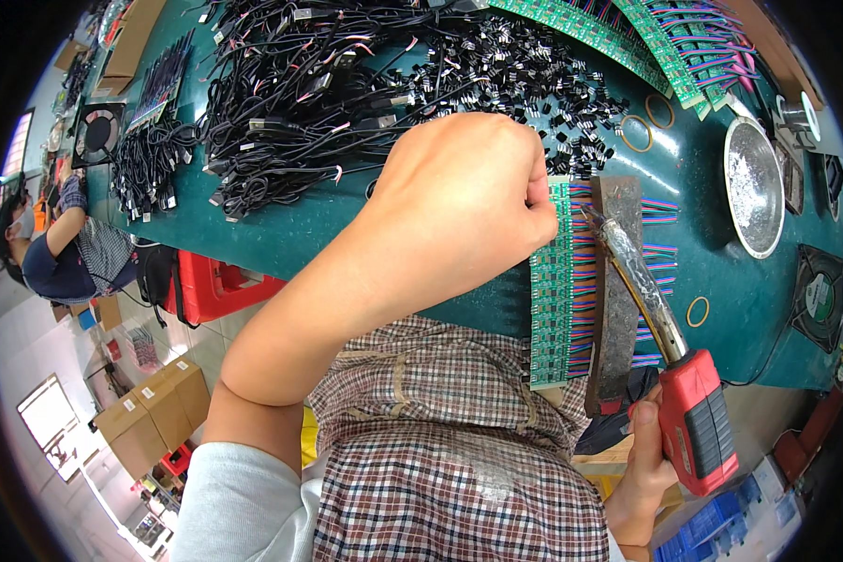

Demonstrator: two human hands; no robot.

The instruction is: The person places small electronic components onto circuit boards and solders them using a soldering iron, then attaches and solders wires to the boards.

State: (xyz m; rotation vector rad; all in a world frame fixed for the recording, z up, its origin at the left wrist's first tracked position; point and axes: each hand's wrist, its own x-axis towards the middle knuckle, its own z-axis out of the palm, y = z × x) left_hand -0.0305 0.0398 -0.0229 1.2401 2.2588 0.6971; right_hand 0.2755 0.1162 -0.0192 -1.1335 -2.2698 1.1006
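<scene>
My left hand (468, 187) is closed in a fist over the far end of a long green circuit board panel (551, 300); its fingers curl out of sight, so what they pinch is hidden. With my right hand (648, 459) I grip the red and black handle of a soldering iron (698, 421). Its tip points up and left, close to the board's wire side near my left fist; contact is unclear. Thin coloured wires (660, 208) run from the panel's right edge beneath a dark, rough bar (613, 328) lying across them.
Piles of black USB cables (272, 140) and small black parts (515, 70) cover the far table. Wired green boards (595, 37) lie at far right. A metal bowl (754, 187), rubber bands (697, 311) and a fan (818, 290) are rightward. Another person (61, 244) sits at left.
</scene>
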